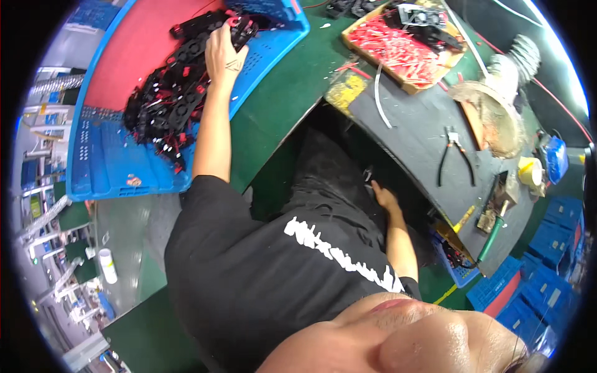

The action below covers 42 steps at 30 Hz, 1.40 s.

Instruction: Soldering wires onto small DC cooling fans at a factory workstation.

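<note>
My left hand (224, 59) reaches into a large blue bin (124, 171). Its fingers curl over a black part with red bits at the far end of a pile of black fan assemblies (180, 93). Small round fans, wires and red connectors show in that pile. Beside my lap, under the edge of the dark work mat (404, 115), is my right hand (387, 198). Its fingers are bent near a small shiny piece (368, 174), too dark to make out. Pliers (455, 158) with black handles lie spread on the mat.
On the bench, a cardboard tray (398, 53) holds many red-and-white small pieces with black parts on top. A fume duct hood (497, 118), a green-handled soldering iron (492, 237) and a yellow tape roll (530, 171) stand to the right. Blue crates (541, 289) stack at the lower right.
</note>
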Each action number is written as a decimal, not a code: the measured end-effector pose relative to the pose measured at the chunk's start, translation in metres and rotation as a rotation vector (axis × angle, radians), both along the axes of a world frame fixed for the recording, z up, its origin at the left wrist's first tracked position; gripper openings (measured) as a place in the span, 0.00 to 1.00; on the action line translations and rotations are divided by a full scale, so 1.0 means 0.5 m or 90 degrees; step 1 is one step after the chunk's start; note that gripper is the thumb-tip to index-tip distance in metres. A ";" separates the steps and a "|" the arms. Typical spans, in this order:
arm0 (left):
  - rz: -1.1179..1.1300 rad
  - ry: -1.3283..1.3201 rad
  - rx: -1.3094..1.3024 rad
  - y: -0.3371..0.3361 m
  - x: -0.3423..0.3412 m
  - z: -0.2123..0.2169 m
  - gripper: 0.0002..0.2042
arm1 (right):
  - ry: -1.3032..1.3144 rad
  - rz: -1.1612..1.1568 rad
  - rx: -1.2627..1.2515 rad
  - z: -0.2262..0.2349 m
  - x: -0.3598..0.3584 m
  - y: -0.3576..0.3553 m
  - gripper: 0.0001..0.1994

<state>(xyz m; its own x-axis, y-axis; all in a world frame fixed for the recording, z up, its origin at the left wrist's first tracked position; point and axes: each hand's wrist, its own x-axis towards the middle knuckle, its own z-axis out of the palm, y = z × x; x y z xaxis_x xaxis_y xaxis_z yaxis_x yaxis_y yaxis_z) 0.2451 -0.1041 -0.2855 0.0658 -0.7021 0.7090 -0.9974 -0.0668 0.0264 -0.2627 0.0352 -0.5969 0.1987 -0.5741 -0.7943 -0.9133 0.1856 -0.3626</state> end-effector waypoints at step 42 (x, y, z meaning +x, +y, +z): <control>-0.312 -0.192 -0.307 0.031 -0.379 0.106 0.18 | -0.050 -0.051 -0.027 0.004 0.006 -0.002 0.43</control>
<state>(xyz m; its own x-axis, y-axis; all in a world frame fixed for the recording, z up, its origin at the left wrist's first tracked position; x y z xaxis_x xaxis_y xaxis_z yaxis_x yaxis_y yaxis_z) 0.0558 -0.0887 -0.2324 -0.4206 -0.2081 0.8831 -0.8786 0.3360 -0.3393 -0.2596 0.0341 -0.5949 0.2123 -0.6234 -0.7525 -0.8646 0.2391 -0.4419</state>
